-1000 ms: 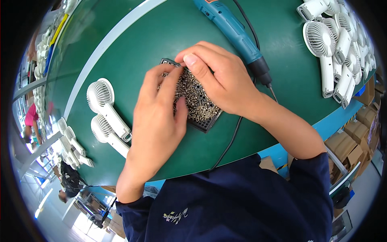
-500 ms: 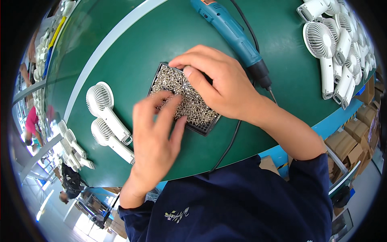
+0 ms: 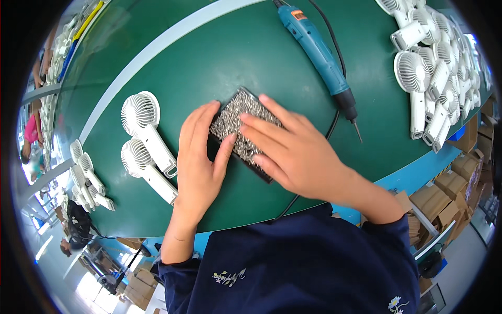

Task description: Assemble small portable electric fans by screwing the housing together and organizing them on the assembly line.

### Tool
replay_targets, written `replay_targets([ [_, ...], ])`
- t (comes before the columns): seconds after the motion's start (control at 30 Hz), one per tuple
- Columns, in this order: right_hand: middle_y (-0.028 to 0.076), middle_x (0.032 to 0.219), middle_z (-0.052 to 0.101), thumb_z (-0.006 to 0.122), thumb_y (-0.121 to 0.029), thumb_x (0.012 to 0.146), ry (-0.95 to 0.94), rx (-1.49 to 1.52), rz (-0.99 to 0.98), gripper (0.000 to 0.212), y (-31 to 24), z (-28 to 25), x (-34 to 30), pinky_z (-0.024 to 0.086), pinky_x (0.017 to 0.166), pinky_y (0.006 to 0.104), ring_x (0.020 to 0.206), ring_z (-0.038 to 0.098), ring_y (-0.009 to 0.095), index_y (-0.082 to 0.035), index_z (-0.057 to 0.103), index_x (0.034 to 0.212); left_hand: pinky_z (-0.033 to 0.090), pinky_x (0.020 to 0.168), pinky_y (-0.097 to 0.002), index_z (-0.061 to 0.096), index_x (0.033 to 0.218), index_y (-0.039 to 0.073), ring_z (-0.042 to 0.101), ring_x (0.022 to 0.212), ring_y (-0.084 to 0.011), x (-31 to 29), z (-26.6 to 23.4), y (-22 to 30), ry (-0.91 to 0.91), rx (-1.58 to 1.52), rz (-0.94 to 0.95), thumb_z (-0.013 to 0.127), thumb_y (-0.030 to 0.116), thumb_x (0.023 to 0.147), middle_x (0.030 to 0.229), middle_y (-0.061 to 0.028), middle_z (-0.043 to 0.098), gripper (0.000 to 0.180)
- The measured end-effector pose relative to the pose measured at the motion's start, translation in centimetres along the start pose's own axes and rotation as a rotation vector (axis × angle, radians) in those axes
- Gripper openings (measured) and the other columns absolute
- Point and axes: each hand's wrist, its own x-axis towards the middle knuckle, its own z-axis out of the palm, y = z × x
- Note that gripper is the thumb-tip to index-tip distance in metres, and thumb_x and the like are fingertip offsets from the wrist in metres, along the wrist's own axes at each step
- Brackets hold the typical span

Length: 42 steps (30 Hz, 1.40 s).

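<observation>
A black tray [image 3: 257, 170] heaped with small silvery screws [image 3: 235, 112] lies on the green table in front of me, turned at an angle. My left hand [image 3: 200, 152] holds its left side, the fingers along the outer edge and the thumb reaching in over the screws. Over the right part of the tray spreads my right hand [image 3: 298, 149]; its fingers are apart, with the tips touching or just above the screws, and one finger reaches the far edge. Part of the tray is hidden beneath this hand.
A teal electric screwdriver [image 3: 316, 57] with a black cable lies beyond my right hand. Two white handheld fans [image 3: 140, 112] rest left of the tray, with more fans [image 3: 86, 172] farther left. A large pile of white fans [image 3: 434, 68] covers the right side. Cardboard boxes [image 3: 436, 196] stand below the table's right edge.
My left hand has gone from among the screws to the tray's left side. My right hand has left the far edge and now spreads over the screws. The tray has turned slightly.
</observation>
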Motion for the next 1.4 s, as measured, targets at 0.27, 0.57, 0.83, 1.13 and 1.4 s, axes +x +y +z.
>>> replay_targets([
  [0.27,0.021,0.155,0.042,0.061,-0.021,0.095,-0.04,0.105,0.163,0.053,-4.5,1.4,-2.7,0.031,0.116,0.0541,0.147,0.034,0.043,0.005,0.052,0.141,0.031,0.117,-0.0531,0.042,0.147,-0.004,0.037,0.145,-0.0429,-3.4,0.4,0.6,-0.01,0.111,0.083,0.063,0.007,0.092,0.156,-0.0241,0.038,0.06],
  [0.57,0.014,0.153,0.047,0.06,-0.02,0.094,-0.244,-0.212,0.063,0.055,-4.8,0.8,-1.3,0.023,0.122,0.0522,0.146,0.04,0.028,0.001,0.051,0.144,0.022,0.119,-0.0596,0.032,0.151,-0.01,0.026,0.15,-0.0456,-7.9,1.5,3.2,-0.17,0.101,-0.022,0.071,0.026,0.089,0.16,-0.0282,0.029,0.082],
  [0.83,0.016,0.154,0.045,0.058,-0.009,0.094,-0.159,-0.095,0.103,0.052,-3.9,0.4,-0.9,0.027,0.121,0.0522,0.147,0.038,0.032,0.002,0.049,0.144,0.013,0.12,-0.062,0.027,0.153,-0.01,0.019,0.153,-0.0434,-7.2,1.6,2.8,-0.158,0.117,0.026,0.067,0.036,0.092,0.161,-0.0286,0.024,0.086],
  [1.13,0.013,0.154,0.046,0.058,-0.007,0.093,-0.249,-0.145,0.062,0.051,-4.1,0.5,-1.1,0.025,0.121,0.0533,0.147,0.037,0.032,0.0,0.052,0.143,0.014,0.119,-0.0643,0.036,0.151,-0.005,0.016,0.151,-0.05,-9.3,1.4,1.9,-0.077,-0.068,0.113,0.077,0.029,0.085,0.16,-0.0226,0.03,0.085],
  [1.4,0.014,0.155,0.044,0.064,-0.022,0.094,-0.159,-0.135,0.036,0.054,-4.2,1.3,1.0,0.03,0.12,0.0498,0.147,0.037,0.032,0.0,0.053,0.141,0.013,0.12,-0.0622,0.021,0.155,-0.008,0.017,0.153,-0.0463,-7.7,1.3,0.3,0.006,-0.034,0.013,0.091,0.047,0.062,0.162,-0.0279,0.022,0.129],
])
